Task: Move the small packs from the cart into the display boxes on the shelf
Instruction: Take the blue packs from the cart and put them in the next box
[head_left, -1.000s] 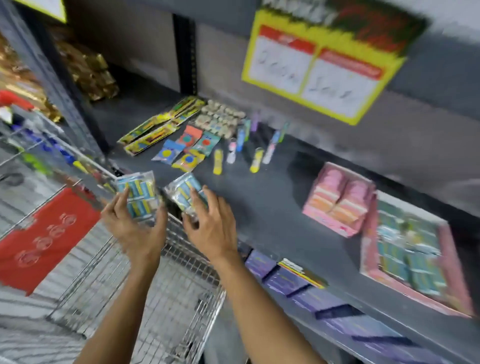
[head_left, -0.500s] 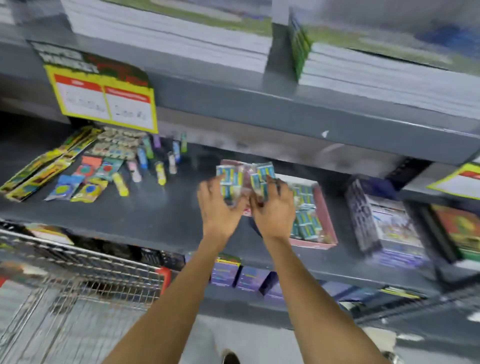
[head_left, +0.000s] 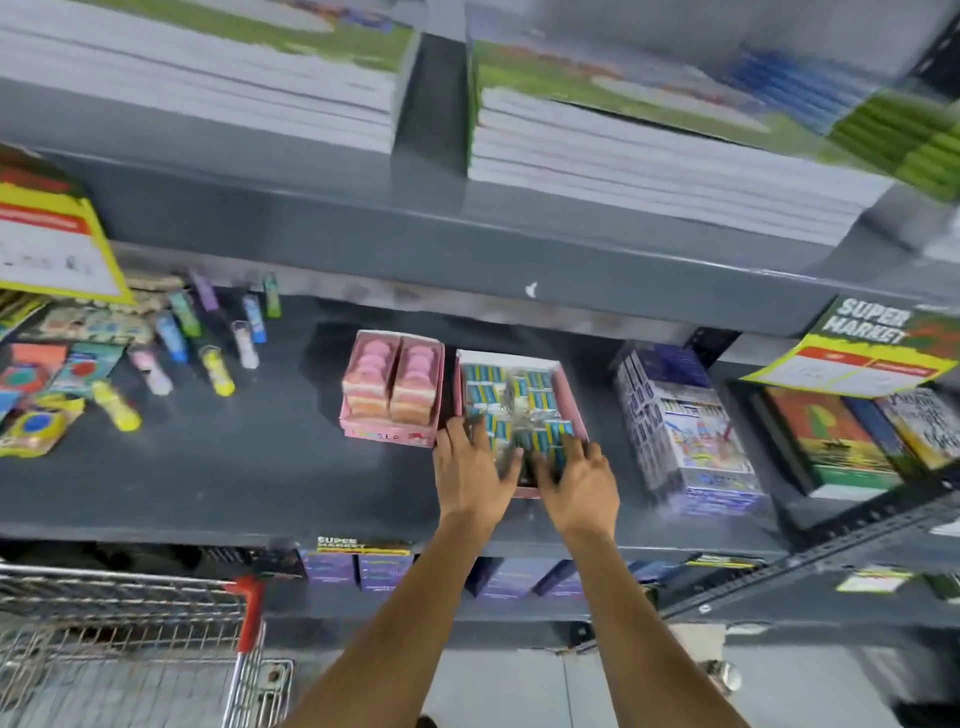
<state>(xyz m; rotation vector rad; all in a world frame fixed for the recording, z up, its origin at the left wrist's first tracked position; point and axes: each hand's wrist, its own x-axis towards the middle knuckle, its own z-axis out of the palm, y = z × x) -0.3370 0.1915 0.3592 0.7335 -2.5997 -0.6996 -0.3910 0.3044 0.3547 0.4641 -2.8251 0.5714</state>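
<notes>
Both hands rest at the front of a pink display box (head_left: 573, 402) on the grey shelf (head_left: 260, 467). My left hand (head_left: 470, 470) holds a small clear pack of blue-and-yellow items (head_left: 493, 431) down in the box's front left. My right hand (head_left: 576, 480) grips a like pack (head_left: 550, 441) at the front right. Further back the box is filled with more of these packs (head_left: 483, 379). A second pink display box (head_left: 392, 387) with pink round items stands just left. The wire cart (head_left: 130, 649) is at the bottom left.
Loose colourful tubes (head_left: 218, 364) and flat carded packs (head_left: 36, 421) lie on the shelf's left. A boxed stack (head_left: 685, 436) and books (head_left: 826, 441) stand to the right. Stacked notebooks (head_left: 649, 161) fill the shelf above. Yellow price signs (head_left: 47, 239) hang at both sides.
Both hands carried the two packs from above the cart to the right and lowered them into the pink box. The view swung right along the shelf.
</notes>
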